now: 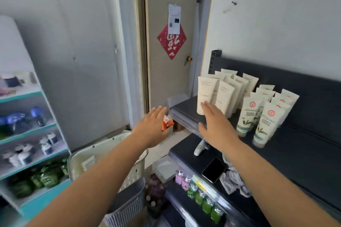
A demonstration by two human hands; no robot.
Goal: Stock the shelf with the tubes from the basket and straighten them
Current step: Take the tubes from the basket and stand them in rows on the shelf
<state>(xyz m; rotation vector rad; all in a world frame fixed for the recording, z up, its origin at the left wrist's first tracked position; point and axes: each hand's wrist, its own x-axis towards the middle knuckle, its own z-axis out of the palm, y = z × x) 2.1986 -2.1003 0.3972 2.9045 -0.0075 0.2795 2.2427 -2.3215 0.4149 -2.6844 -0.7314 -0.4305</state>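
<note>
Nudging the tubes [224, 96] gently is probably working best, since left hand [153, 125] and right hand [215, 125] are both hovering open, empty.

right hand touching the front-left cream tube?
Cannot tell. In the head view, straight fingertips of the right hand overlap the lower end of the front-left cream tube; one view shows neither contact nor gap plainly.

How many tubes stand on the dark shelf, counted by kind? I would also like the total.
Plain cream tubes: 8
Green-leaf tubes: 8
Total: 16 (the back ones overlap, so the count is approximate)
</note>
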